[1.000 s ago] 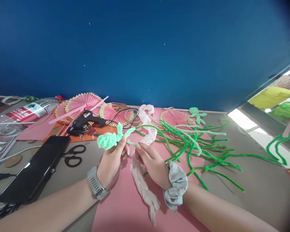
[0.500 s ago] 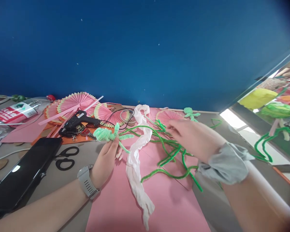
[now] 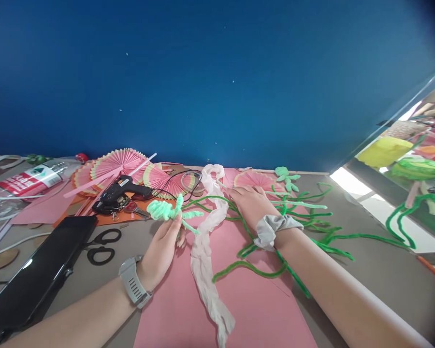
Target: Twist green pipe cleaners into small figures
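Note:
My left hand (image 3: 166, 241) is closed round a mint-green pipe cleaner figure (image 3: 163, 210) with a coiled head and thin limbs, raised over the pink paper (image 3: 174, 309). Palm down, my right hand (image 3: 252, 203) reaches over a tangle of green pipe cleaners (image 3: 315, 224), its fingers stretched toward a crinkled white paper strip (image 3: 203, 256). What lies under its fingertips is hidden. Beyond it rests a folded pink paper fan (image 3: 253, 180). A second mint-green pipe cleaner figure (image 3: 287, 179) lies by the back edge.
A black glue gun (image 3: 121, 191), keys (image 3: 136, 209), black-handled scissors (image 3: 101, 246) and a dark phone (image 3: 32, 270) lie at left. Behind are several pink paper fans (image 3: 119, 164) and a plastic bottle (image 3: 32, 179). A blue partition (image 3: 217, 87) stands at the back.
My right hand has moved left over the pipe cleaners, toward the white strip, and its fingers have stretched out. My left hand keeps hold of the mint-green figure.

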The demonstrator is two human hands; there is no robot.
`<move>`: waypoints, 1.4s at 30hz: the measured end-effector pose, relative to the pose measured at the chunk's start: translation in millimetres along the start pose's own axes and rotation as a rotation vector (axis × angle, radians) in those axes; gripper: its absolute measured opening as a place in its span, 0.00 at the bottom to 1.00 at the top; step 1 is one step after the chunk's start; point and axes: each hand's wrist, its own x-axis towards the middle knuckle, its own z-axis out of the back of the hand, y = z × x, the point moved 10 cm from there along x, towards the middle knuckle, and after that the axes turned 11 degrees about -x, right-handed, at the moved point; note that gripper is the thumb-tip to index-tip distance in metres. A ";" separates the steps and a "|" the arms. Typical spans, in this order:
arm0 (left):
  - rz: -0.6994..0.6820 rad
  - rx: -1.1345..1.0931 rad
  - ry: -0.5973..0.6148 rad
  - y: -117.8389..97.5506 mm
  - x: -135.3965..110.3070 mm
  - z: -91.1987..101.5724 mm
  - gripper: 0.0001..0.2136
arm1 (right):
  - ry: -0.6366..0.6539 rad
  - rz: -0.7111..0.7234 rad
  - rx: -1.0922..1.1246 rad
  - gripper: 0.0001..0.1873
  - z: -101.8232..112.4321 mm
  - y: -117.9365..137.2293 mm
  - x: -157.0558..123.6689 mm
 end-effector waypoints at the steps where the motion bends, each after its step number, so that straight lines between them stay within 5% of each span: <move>1: -0.002 -0.009 0.009 0.5 0.0 -0.8 0.19 | 0.001 -0.019 -0.004 0.20 -3.6 0.7 0.7; 11: -0.012 -0.086 0.019 -2.1 0.1 -4.8 0.18 | -0.070 -0.142 0.122 0.08 -5.1 -19.3 2.1; 16: 0.006 -0.114 -0.017 -0.2 1.3 -1.4 0.17 | -0.221 -0.243 0.317 0.07 20.8 -50.8 3.1; 20: 0.011 -0.143 0.001 1.3 2.8 -4.0 0.18 | -0.370 -0.349 0.701 0.10 53.1 -84.1 4.2; 24: 0.011 -0.187 -0.003 8.2 5.7 -4.7 0.18 | -0.437 -0.340 0.729 0.10 89.2 -101.7 15.7; 29: 0.022 -0.221 -0.023 15.7 7.9 -2.2 0.17 | -0.213 -0.173 0.743 0.08 81.7 -70.1 34.5; 32: 0.018 -0.220 -0.024 12.3 6.2 -1.5 0.18 | -0.176 -0.145 0.945 0.10 67.9 -48.8 34.2; 36: 0.029 -0.217 -0.021 8.7 4.7 -2.8 0.19 | -0.353 -0.280 1.308 0.12 68.6 -62.2 28.2; 42: 0.022 -0.228 -0.015 11.3 7.7 -4.7 0.18 | -0.492 -0.235 1.073 0.07 109.5 -74.7 28.5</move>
